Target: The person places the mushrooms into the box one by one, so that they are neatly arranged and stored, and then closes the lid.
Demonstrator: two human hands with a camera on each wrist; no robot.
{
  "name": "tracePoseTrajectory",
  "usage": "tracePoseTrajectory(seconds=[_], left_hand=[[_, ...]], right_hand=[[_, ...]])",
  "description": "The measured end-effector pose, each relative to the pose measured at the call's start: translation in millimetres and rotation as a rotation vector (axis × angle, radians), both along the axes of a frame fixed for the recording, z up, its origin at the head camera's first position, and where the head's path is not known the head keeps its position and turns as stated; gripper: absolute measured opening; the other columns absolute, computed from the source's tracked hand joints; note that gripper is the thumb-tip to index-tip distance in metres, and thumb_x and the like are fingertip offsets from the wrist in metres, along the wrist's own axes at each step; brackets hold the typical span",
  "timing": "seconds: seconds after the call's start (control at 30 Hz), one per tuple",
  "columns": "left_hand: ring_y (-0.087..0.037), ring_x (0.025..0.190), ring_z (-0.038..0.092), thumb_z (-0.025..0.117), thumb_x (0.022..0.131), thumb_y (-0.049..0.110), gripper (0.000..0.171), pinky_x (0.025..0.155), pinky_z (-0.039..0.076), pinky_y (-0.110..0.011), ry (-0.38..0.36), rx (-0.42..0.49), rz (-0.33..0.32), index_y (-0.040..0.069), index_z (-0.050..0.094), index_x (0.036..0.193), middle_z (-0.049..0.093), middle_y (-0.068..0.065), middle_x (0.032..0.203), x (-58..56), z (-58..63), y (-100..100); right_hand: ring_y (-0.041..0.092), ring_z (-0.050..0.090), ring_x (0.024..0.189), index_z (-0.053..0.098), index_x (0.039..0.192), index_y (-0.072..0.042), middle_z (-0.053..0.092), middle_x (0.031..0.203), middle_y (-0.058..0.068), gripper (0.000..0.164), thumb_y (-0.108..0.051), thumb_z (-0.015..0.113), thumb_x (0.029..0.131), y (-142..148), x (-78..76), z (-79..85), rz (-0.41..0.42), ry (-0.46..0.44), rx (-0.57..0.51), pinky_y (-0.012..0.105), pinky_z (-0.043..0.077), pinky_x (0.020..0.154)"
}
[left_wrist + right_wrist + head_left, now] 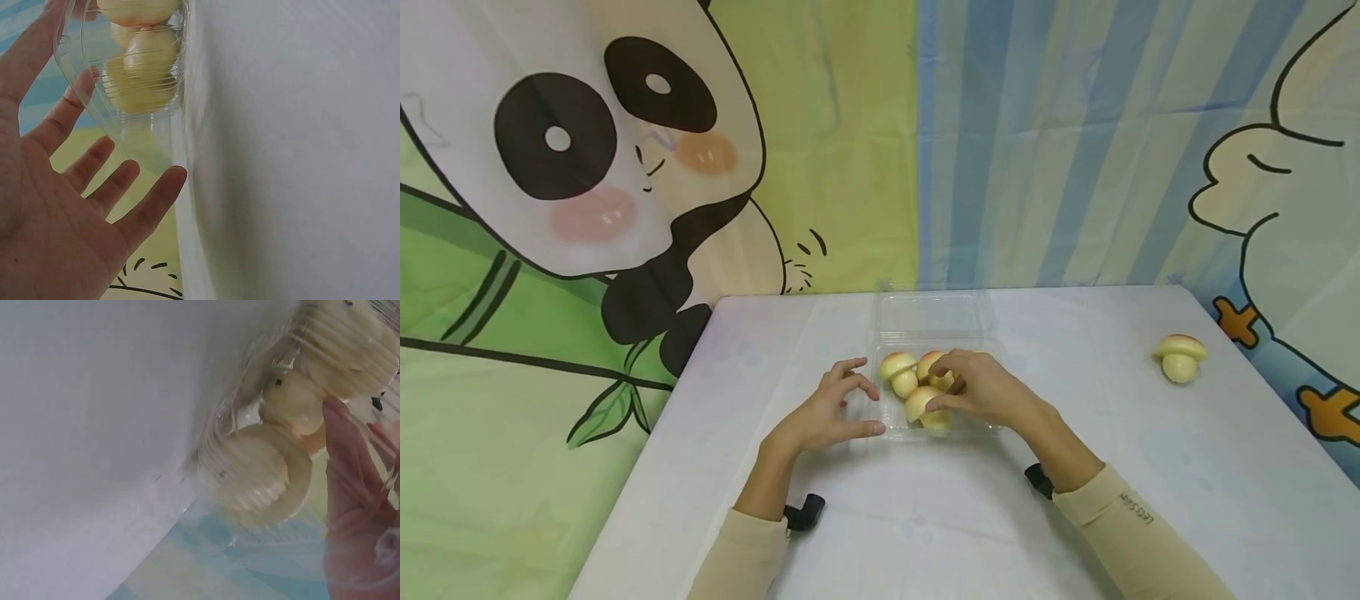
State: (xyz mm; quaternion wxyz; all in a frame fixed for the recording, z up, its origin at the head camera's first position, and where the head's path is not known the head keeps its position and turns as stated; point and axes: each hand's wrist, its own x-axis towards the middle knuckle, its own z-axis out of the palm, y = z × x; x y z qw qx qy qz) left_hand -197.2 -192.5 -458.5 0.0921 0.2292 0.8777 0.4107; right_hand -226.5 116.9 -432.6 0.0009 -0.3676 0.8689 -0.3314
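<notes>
A clear plastic clamshell box [973,432] stands mid-table with its lid [934,315] tipped back. Inside are three pale yellow toy mushrooms with reddish caps: a left one [897,367], a front one [919,403] and a back right one [927,362]. My right hand [985,390] reaches in over the box's right side, its fingers curled round the back right mushroom and its thumb overlapping the front one. Seen through the wall in the right wrist view, the thumb [350,469] meets a mushroom. Beside the left wall, my left hand [56,206] has spread, relaxed fingers.
Another toy mushroom [1180,358] stands on its stem at the table's far right. A white cloth covers the table [887,525]. Behind it hangs a printed curtain [1037,150], close to the back edge. A black wrist camera [805,512] sits below my left wrist.
</notes>
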Motion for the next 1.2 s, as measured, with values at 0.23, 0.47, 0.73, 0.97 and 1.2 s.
tracePoseTrajectory(seconds=[0.23, 0.47, 0.73, 0.97, 1.2], left_hand=[[-0.034, 0.151, 0.024, 0.085, 0.083, 0.048, 0.049, 0.105, 0.046, -0.051, -0.007, -0.001, 0.005, 0.016, 0.064, 0.115, 0.021, -0.005, 0.167, 0.5, -0.8, -0.3], [-0.037, 0.152, 0.024, 0.085, 0.083, 0.048, 0.049, 0.104, 0.045, -0.050, -0.003, 0.008, -0.005, 0.016, 0.064, 0.115, 0.021, -0.005, 0.167, 0.5, -2.4, 0.6], [-0.035, 0.151, 0.024, 0.084, 0.083, 0.049, 0.049, 0.103, 0.046, -0.049, 0.004, -0.003, -0.007, 0.018, 0.064, 0.114, 0.022, -0.005, 0.167, -1.5, -1.9, -0.2], [-0.038, 0.152, 0.023, 0.084, 0.084, 0.049, 0.049, 0.103, 0.045, -0.049, 0.014, 0.003, -0.015, 0.017, 0.064, 0.114, 0.022, -0.005, 0.167, -1.5, -3.0, 1.0], [-0.031, 0.150, 0.025, 0.084, 0.083, 0.050, 0.049, 0.104, 0.046, -0.049, 0.004, -0.001, -0.002, 0.018, 0.064, 0.114, 0.022, -0.003, 0.167, -1.0, -1.4, 1.5]], right_hand=[[0.018, 0.071, 0.086, 0.068, 0.117, -0.004, 0.070, 0.113, 0.010, 0.050, -0.036, 0.086, 0.084, 5.3, 0.1, 1.5, 0.019, -0.024, -0.005, 0.032, 0.060, 0.077], [0.033, 0.069, 0.100, 0.068, 0.122, -0.005, 0.066, 0.119, 0.013, 0.046, -0.037, 0.079, 0.091, 15.2, 6.9, 5.2, 0.021, -0.074, -0.056, 0.034, 0.061, 0.079], [0.026, 0.071, 0.096, 0.067, 0.122, -0.005, 0.065, 0.115, 0.012, 0.035, -0.018, 0.080, 0.092, 29.2, 6.2, 3.7, 0.033, -0.009, -0.125, 0.034, 0.061, 0.076], [0.028, 0.069, 0.096, 0.067, 0.122, -0.013, 0.066, 0.114, 0.004, 0.034, -0.012, 0.079, 0.091, 41.1, 3.1, -3.5, 0.049, 0.154, -0.154, 0.041, 0.059, 0.078], [0.027, 0.066, 0.103, 0.068, 0.125, -0.018, 0.067, 0.117, 0.008, 0.041, -0.009, 0.083, 0.087, 48.8, 1.2, -2.3, 0.027, 0.199, -0.165, 0.046, 0.057, 0.082]])
